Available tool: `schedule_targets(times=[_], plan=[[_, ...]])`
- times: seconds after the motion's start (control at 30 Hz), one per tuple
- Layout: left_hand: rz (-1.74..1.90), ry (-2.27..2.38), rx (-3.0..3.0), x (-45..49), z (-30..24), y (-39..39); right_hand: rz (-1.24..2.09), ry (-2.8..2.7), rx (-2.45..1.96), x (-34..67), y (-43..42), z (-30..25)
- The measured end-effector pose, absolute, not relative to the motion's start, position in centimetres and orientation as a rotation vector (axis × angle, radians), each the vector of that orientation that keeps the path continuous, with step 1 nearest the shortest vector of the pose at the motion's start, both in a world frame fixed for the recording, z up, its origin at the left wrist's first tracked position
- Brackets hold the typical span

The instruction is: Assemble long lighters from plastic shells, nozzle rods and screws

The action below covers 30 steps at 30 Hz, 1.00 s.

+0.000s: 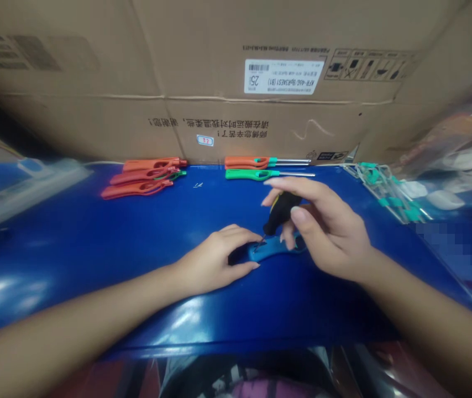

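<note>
A blue lighter handle [271, 248] lies on the blue tabletop, its right part partly covered by my right hand. My left hand [219, 257] rests on the table at the handle's left end, index finger along the upper edge and thumb along the lower, closed about it. In my right hand [331, 229] is a screwdriver [278, 214] with a black and yellow grip. It is tilted, its thin shaft pointing down and left to the left end of the blue handle. Whether the tip sits in a screw is too small to tell.
Red lighter handles [139, 189] lie at the back left. Orange [246, 162] and green [246, 174] long-nosed lighters lie behind my hands. Metal rods with teal parts [389, 190] are at the right. A cardboard sheet [115, 110] stands along the back; clear plastic [41, 188] lies left.
</note>
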<state>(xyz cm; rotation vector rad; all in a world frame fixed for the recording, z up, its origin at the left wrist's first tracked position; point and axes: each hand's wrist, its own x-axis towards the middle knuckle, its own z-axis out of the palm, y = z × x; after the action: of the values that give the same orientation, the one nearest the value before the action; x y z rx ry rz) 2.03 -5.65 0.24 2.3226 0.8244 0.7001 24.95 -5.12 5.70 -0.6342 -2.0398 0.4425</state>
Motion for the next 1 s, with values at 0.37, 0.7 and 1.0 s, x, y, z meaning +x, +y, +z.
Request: schedule_targets(times=[0.37, 0.7, 1.0], plan=[[0.703, 0.823, 2.324, 2.07, 0.33, -5.65, 0.672, -2.032, -0.604, 24.64, -4.93, 5.08], [0.702, 0.822, 2.317, 2.06, 0.33, -5.64, 0.675, -1.927, -0.660, 24.50, -4.84, 4.94], [0.694, 0.818, 2.316, 2.09, 0.38, -5.64, 0.615, -1.933, -0.691, 24.68, -4.75, 5.20]])
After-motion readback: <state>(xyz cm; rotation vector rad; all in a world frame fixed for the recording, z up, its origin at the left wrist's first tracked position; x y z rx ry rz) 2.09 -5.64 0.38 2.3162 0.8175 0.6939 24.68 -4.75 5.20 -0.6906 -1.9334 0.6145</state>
